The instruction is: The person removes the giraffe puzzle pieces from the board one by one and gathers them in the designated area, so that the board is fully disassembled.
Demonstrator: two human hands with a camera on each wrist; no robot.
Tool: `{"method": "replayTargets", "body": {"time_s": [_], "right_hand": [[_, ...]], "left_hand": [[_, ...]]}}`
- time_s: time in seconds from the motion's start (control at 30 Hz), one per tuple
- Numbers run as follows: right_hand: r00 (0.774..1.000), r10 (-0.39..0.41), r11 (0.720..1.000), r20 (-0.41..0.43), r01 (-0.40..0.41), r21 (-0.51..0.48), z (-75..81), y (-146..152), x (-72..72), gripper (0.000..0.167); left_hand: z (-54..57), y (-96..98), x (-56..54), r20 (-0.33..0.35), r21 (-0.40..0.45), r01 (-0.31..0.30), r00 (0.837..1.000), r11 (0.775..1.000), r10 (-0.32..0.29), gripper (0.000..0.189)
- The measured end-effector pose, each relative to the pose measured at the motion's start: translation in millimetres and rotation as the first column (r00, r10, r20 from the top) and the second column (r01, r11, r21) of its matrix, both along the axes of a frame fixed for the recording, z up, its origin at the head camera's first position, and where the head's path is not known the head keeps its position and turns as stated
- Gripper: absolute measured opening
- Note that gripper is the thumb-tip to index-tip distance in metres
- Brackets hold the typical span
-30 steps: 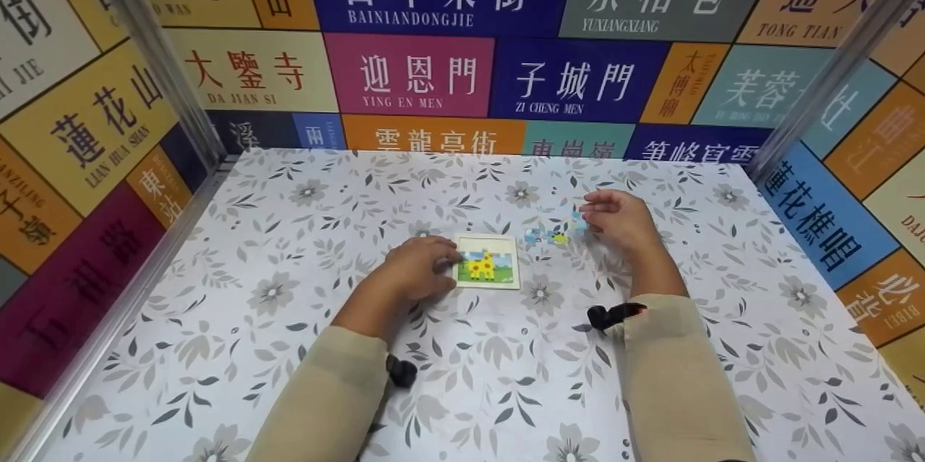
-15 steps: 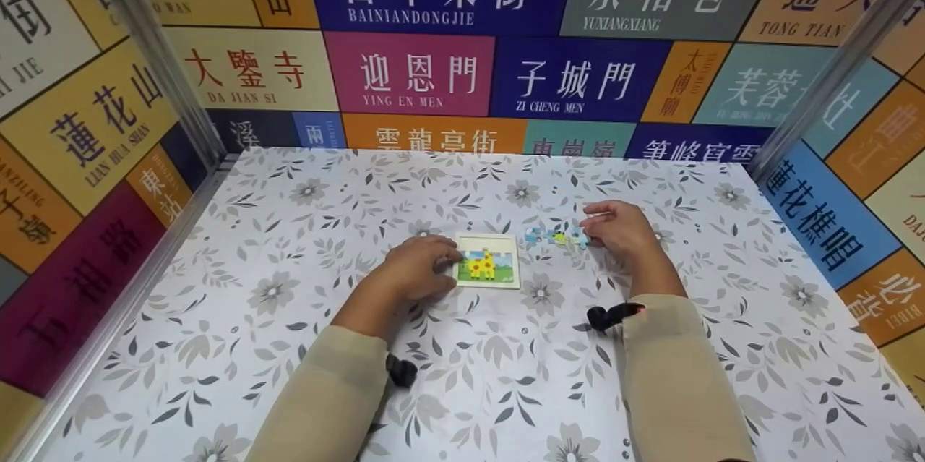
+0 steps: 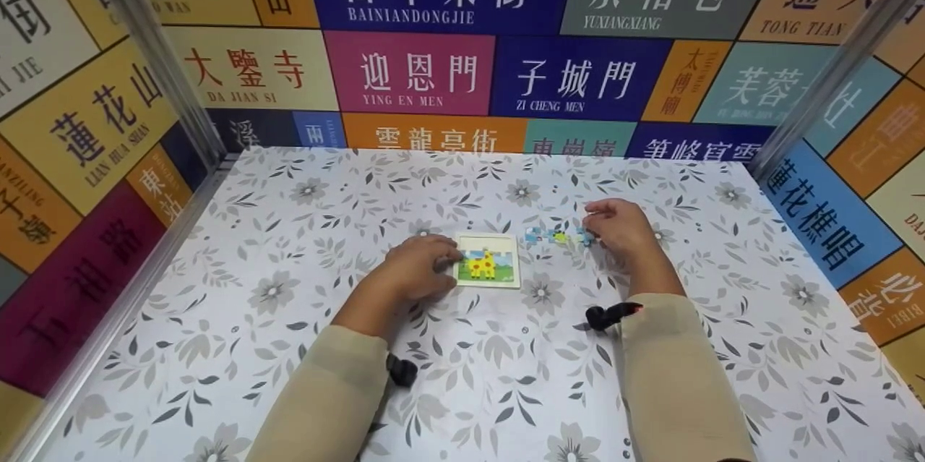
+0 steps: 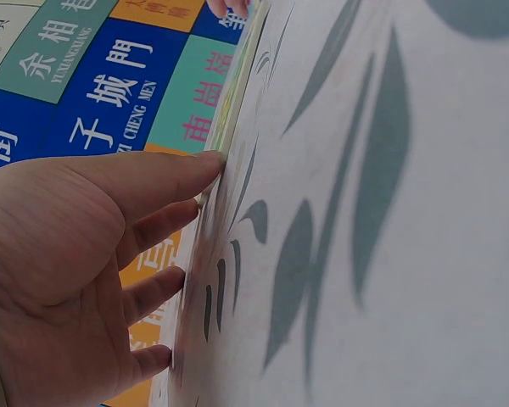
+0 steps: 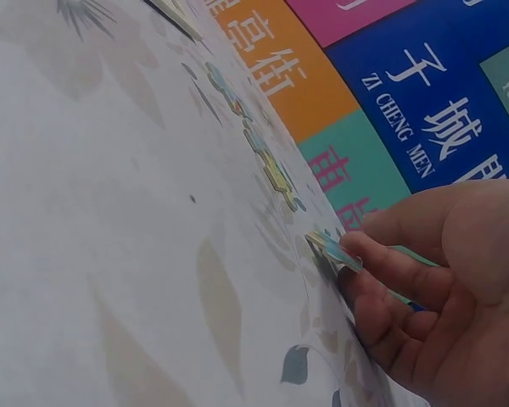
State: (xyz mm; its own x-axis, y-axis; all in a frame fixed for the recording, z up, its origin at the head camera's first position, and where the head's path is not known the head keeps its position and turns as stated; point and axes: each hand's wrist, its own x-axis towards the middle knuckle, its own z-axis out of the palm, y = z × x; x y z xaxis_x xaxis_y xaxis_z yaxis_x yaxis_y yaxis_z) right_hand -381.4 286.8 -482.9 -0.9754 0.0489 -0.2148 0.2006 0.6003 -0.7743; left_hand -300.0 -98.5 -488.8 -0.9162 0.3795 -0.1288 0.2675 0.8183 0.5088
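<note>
A small cream-framed puzzle board [image 3: 488,284] lies at the table's middle, showing a yellow giraffe picture [image 3: 483,267] below a bare strip. My left hand [image 3: 420,267] rests at its left side, thumb and fingertips touching the edge; in the left wrist view the fingers [image 4: 157,297] are spread and fairly straight. Right of the board, my right hand [image 3: 618,227] pinches a light-blue puzzle piece [image 5: 331,249], tilted close over the table in the right wrist view. A blue-and-white piece [image 3: 533,235] and a yellow-green one [image 3: 558,236] lie between board and right hand.
White table cover [image 3: 303,390] with grey leaves and flowers runs beneath everything. Panels with coloured street-name signs [image 3: 426,75] stand behind and on both sides, with clear corner posts [image 3: 177,79]. Black camera mounts [image 3: 402,371] sit at both wrists.
My right hand has moved slightly toward me, bringing its piece down level with the other loose pieces; the piece has since turned a little. The left hand and board have stayed put.
</note>
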Motion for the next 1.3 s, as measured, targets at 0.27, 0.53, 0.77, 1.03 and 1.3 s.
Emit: {"method": "replayTargets", "body": {"time_s": [0.27, 0.53, 0.77, 1.03, 1.3], "right_hand": [[1.000, 0.009, 1.000, -0.005, -0.009, 0.004, -1.2, 0, -0.5, 0.040], [1.000, 0.002, 1.000, 0.005, -0.002, -0.018, 0.2, -2, 1.0, 0.043], [1.000, -0.008, 1.000, 0.011, 0.008, 0.005, -0.4, -2, -0.4, 0.042], [1.000, 0.028, 0.999, -0.010, -0.028, 0.036, 1.6, -5, 0.8, 0.043], [0.999, 0.032, 0.999, -0.025, -0.032, -0.005, 9.1, -24, 3.8, 0.040]], "left_hand": [[0.9, 0.5, 1.0, -0.008, 0.003, -0.001, 1.000, 1.000, 0.001, 0.044], [0.9, 1.1, 0.9, -0.009, 0.000, -0.006, 1.000, 1.000, 0.006, 0.046], [2.4, 1.3, 0.7, -0.004, -0.002, -0.002, 1.000, 1.000, 0.002, 0.046], [2.9, 1.0, 0.5, 0.008, -0.010, -0.001, 1.000, 1.000, 0.001, 0.050], [2.0, 0.8, 1.1, -0.006, -0.005, -0.008, 1.000, 1.000, 0.008, 0.057]]}}
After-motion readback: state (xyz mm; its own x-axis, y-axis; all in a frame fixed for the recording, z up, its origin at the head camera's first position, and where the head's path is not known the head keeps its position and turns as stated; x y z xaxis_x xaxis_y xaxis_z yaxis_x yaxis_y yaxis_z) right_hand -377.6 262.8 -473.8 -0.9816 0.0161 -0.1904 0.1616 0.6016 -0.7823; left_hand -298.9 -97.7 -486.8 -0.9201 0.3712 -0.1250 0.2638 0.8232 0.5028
